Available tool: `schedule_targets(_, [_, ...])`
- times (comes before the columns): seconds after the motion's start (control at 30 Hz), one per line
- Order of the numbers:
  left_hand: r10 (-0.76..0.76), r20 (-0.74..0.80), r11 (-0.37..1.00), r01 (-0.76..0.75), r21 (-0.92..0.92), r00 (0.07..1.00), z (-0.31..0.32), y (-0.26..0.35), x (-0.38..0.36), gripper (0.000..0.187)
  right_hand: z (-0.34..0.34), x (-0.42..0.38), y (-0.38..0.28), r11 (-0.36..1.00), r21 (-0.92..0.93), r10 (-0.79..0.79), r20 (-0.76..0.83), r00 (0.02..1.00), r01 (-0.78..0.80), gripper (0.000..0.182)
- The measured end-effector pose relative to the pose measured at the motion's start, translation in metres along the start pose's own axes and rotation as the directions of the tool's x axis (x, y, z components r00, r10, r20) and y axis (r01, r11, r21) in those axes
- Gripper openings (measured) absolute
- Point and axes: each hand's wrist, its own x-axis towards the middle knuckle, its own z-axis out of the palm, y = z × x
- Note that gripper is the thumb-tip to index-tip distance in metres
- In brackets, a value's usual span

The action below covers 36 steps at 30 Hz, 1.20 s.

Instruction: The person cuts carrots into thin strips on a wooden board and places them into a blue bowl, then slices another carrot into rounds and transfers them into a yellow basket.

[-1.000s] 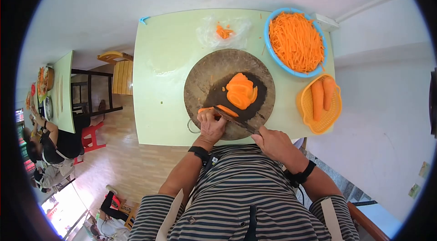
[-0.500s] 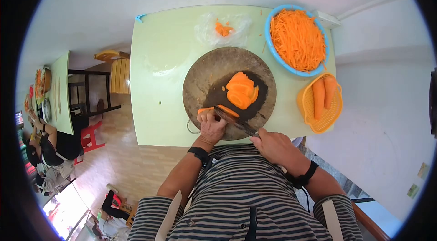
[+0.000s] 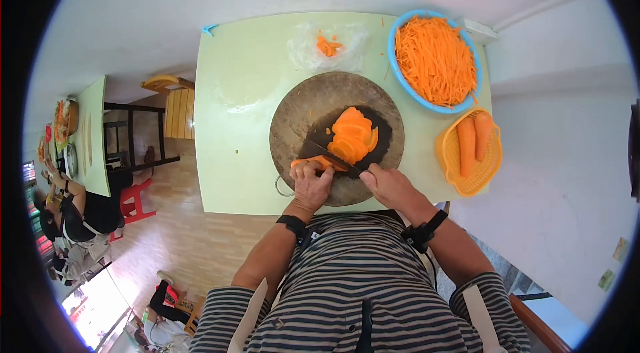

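A round wooden chopping board [image 3: 293, 110] lies on the pale green table. My left hand [image 3: 311, 184], fingers curled, presses on a piece of carrot [image 3: 323, 160] near the board's front edge. In my right hand [image 3: 392, 188] is the handle of a dark-bladed knife [image 3: 333, 156], its blade slanting up and left along the carrot's far side. Just beyond the blade, carrot slices [image 3: 353, 133] overlap in a heap on the damp, dark part of the board.
Shredded carrot fills a blue basin [image 3: 393, 63] at the back right. In front of it, a yellow basket [image 3: 489, 174] holds two whole carrots [image 3: 467, 146]. A plastic bag [image 3: 303, 53] with carrot scraps lies behind the board. Another person [image 3: 83, 210] sits at a table far left.
My right hand and the knife have shifted left and slightly away from me, and the blade now lies along the carrot's far side. My left hand stays on the carrot.
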Motion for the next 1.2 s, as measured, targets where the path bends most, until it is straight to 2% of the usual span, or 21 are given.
schedule_targets(0.1, [-0.025,-0.034,0.999,0.024,-0.03,0.999,0.0,0.0,-0.001,0.027,-0.012,-0.012,-0.007,0.999,0.028,0.026,-0.014,1.0,-0.026,0.042])
schedule_targets(0.17, [-0.041,0.003,0.999,0.041,-0.036,0.999,-0.001,0.001,-0.001,0.028,-0.022,-0.029,-0.018,0.998,0.036,0.046,-0.024,0.999,-0.045,0.042])
schedule_targets(0.23, [-0.033,0.01,0.999,0.034,-0.028,0.999,0.001,-0.001,-0.003,0.03,-0.027,-0.044,-0.025,0.998,-0.061,0.036,0.033,0.999,-0.034,0.042])
schedule_targets(0.33, [-0.04,0.016,0.999,0.04,-0.018,0.999,0.001,0.002,-0.002,0.029,-0.028,-0.055,-0.029,0.993,-0.102,0.077,0.103,0.992,-0.066,0.043])
schedule_targets(0.6, [-0.047,0.034,0.999,0.048,-0.018,0.998,0.003,-0.001,-0.006,0.026,-0.031,-0.059,-0.032,0.991,-0.121,0.082,0.134,0.988,-0.065,0.044])
schedule_targets(0.67, [-0.014,0.054,1.0,0.015,-0.023,0.998,0.003,-0.003,-0.009,0.043,-0.034,-0.058,-0.038,0.989,-0.131,0.087,0.146,0.985,-0.068,0.044])
schedule_targets(0.7, [-0.015,0.057,1.0,0.016,-0.023,0.998,0.003,-0.003,-0.007,0.043,-0.035,-0.057,-0.04,0.988,-0.134,0.096,0.159,0.983,-0.075,0.044])
schedule_targets(0.77, [-0.039,0.038,0.999,0.039,0.0,0.998,0.002,0.001,-0.005,0.027,-0.037,-0.055,-0.043,0.987,-0.138,0.108,0.173,0.979,-0.084,0.044])
schedule_targets(1.07, [-0.017,0.037,1.0,0.017,-0.004,0.999,-0.002,0.001,-0.001,0.024,-0.026,-0.03,-0.04,0.992,-0.086,0.109,0.189,0.976,-0.094,0.042])
schedule_targets(1.13, [-0.017,0.029,1.0,0.017,-0.004,0.999,-0.002,0.002,0.0,0.024,-0.011,-0.02,-0.03,0.998,-0.068,0.021,0.121,0.992,-0.013,0.044])
schedule_targets(1.2, [-0.02,0.024,1.0,0.02,0.0,1.0,-0.001,0.001,-0.002,0.025,0.0,-0.011,-0.022,0.998,-0.068,0.006,0.101,0.995,0.001,0.044])
